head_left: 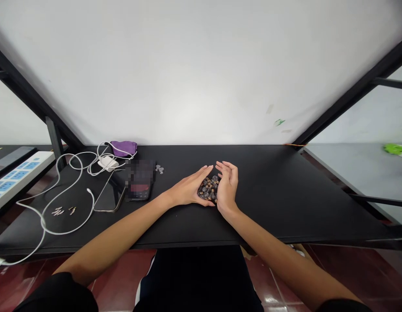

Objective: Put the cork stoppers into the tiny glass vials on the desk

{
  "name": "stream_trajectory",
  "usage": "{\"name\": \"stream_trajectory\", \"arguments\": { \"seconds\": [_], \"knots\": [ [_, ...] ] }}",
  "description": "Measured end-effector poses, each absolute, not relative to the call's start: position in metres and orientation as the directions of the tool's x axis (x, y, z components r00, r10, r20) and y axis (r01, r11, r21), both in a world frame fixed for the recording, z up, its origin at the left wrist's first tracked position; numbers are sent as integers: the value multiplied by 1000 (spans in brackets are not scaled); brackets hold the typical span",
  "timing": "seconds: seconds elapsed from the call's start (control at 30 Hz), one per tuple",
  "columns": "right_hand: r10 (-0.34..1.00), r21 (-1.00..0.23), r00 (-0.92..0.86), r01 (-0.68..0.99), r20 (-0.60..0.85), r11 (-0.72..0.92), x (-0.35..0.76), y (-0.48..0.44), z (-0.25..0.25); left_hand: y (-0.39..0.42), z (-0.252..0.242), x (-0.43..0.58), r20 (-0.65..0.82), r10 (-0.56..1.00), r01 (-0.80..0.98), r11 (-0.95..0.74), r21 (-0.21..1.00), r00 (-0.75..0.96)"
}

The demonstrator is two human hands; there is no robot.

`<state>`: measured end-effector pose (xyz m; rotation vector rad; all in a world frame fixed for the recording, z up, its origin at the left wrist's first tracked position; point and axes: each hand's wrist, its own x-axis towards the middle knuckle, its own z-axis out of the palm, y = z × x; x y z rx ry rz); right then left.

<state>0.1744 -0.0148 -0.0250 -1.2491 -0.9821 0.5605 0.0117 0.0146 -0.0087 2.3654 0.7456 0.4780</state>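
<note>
On the black table lies a heap of small shiny pieces [208,189], clear and dark with gold-coloured bits; their exact kind is too small to make out. My left hand [192,186] curves around the heap's left side, fingers stretched out and thumb along the near edge. Against the right side stands my right hand [227,186], palm facing inward, fingers apart and slightly bent. Together the two hands cup the heap between them, and neither grips a single piece. Part of the heap is hidden behind the palms and fingers.
Left of my hands lie a dark phone [141,180], a second phone [110,193], a white cable [71,234] with a charger [108,163], and a purple cloth [124,148]. Small bits [58,211] lie inside the cable loop. A power strip [22,175] sits far left. A white wall [188,86] rises behind.
</note>
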Motion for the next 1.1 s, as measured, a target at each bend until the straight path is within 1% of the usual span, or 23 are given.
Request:
{"name": "stream_trajectory", "arguments": {
  "seconds": [0.2, 0.37, 0.57, 0.7, 0.8, 0.87, 0.97, 1.0, 1.1],
  "knots": [
    [844, -966, 469, 144, 259, 217, 174, -16, -20, 15, -8, 11, 135, 610, 400, -654, 642, 780],
    [828, -963, 492, 105, 268, 249, 173, -14, -19, 15, -7, 12, 160, 607, 383, -662, 644, 778],
    [784, -954, 553, 74, 282, 291, 168, -15, -18, 15, -10, 10, 186, 609, 334, -635, 696, 771],
    [747, -967, 634, 5, 201, 257, 180, -3, -14, 16, -11, 10, 249, 655, 293, -602, 743, 714],
    [716, -975, 684, -26, 143, 220, 199, 25, -9, 17, -7, 11, 336, 722, 281, -588, 759, 604],
    [750, -974, 637, 7, 177, 225, 211, 46, -7, 18, -3, 13, 408, 767, 269, -582, 767, 494],
    [843, -942, 424, 106, 332, 318, 221, 71, -8, 19, 2, 14, 442, 827, 269, -540, 798, 349],
    [861, -935, 364, 110, 354, 337, 223, 75, -9, 19, 4, 14, 433, 842, 271, -520, 810, 322],
    [906, -941, 255, 74, 337, 330, 227, 76, -12, 18, 5, 14, 395, 867, 261, -475, 841, 304]
  ]
}}
